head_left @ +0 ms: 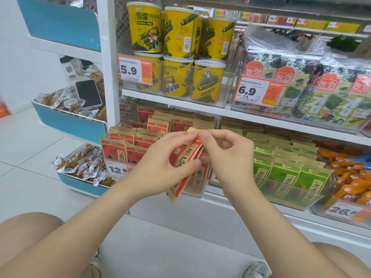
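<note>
Knees (pixel 28 241) closest. Left hand (pixel 160 167) grip pinches red packets (pixel 185 156) mid-body. Right hand (pixel 228 157) grip pinches their top edge. Long axis tilted, top toward right grip, bottom corner below left grip. Shelf bin (pixel 196 189) just behind.

Shop aisle: white shelving, white wall, pale tiled floor.
A white shelf unit (pixel 200 109) stands behind and above the left hand (pixel 160 163) and the right hand (pixel 226 157), and its boards run off to the right past the right hand. Its white upright post (pixel 108 57) rises above and to the left of the left hand. Farther left of that hand, a white rack with blue-fronted bins (pixel 68 121) stands by a plain white wall (pixel 18 57). The floor (pixel 30 149), below and left of the left hand, is laid in large pale tiles with thin dark joints. The shelf's white base board (pixel 180 213) runs just below both hands. The light is bright and even.
</note>
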`<state>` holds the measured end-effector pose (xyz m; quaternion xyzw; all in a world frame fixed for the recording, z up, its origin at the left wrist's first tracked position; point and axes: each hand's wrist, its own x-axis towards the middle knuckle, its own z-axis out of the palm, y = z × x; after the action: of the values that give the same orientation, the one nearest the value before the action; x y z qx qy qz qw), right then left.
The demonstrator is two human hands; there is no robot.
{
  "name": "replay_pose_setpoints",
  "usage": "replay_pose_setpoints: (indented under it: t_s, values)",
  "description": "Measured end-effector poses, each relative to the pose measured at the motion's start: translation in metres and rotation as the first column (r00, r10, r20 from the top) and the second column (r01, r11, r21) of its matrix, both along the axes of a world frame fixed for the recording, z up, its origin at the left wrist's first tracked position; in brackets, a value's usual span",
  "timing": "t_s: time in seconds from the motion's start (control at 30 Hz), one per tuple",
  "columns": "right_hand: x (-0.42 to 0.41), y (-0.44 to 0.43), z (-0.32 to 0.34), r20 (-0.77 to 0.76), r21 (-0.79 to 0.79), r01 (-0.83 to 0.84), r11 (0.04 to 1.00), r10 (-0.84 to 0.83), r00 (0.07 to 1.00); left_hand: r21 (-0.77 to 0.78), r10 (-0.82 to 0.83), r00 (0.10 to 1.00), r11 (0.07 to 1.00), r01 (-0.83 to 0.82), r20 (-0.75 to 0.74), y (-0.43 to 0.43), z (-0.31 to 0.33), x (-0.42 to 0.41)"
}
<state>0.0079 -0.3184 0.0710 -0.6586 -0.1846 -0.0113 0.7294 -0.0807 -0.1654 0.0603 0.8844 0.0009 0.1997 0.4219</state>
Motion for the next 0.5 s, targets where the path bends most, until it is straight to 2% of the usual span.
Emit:
replay_pose_setpoints:
  t_s: [0.03,0.1,0.17,0.23,0.3,0.33,0.37,0.4,0.43,0.47,0.5]
  values:
    - [-0.001,0.001,0.002,-0.015,0.049,-0.042,0.998,0.042,0.999,-0.036,-0.021,1.0,0.999,0.021,-0.004,0.0,0.002,0.0]
    - [-0.001,0.003,0.007,-0.012,0.083,-0.105,0.991,0.106,0.994,-0.252,-0.094,0.995,0.964,0.086,-0.019,0.0,0.012,-0.001]
    - [0.004,0.005,0.01,0.05,-0.01,-0.094,0.996,0.094,0.994,-0.44,-0.129,0.991,0.892,0.109,-0.017,0.0,0.022,-0.003]
    - [0.012,0.006,0.012,0.084,-0.122,-0.094,0.988,0.105,0.991,-0.422,-0.095,0.995,0.901,0.099,0.029,0.004,0.025,-0.004]
    - [0.017,0.006,0.014,0.027,-0.156,-0.213,0.965,0.219,0.975,-0.43,-0.075,0.996,0.899,0.087,0.044,0.007,0.026,-0.004]
    - [0.018,0.007,0.015,0.018,-0.186,-0.281,0.942,0.289,0.957,-0.517,-0.074,0.997,0.853,0.073,0.019,0.008,0.028,-0.004]
    - [0.019,0.008,0.015,0.036,-0.228,-0.324,0.918,0.34,0.94,-0.641,-0.089,0.996,0.765,0.056,-0.018,0.009,0.031,-0.004]
    - [0.019,0.009,0.014,0.065,-0.259,-0.325,0.91,0.352,0.934,-0.733,-0.112,0.992,0.679,0.038,-0.053,0.01,0.033,-0.002]
    - [0.022,0.011,0.014,0.091,-0.268,-0.282,0.921,0.316,0.944,-0.769,-0.129,0.989,0.639,0.023,-0.078,0.012,0.035,-0.001]
    - [0.024,0.012,0.014,0.109,-0.258,-0.215,0.942,0.249,0.962,-0.742,-0.134,0.985,0.67,0.012,-0.105,0.014,0.037,-0.001]
    - [0.028,0.013,0.013,0.119,-0.232,-0.152,0.961,0.183,0.976,-0.672,-0.129,0.984,0.74,0.015,-0.119,0.017,0.036,0.0]
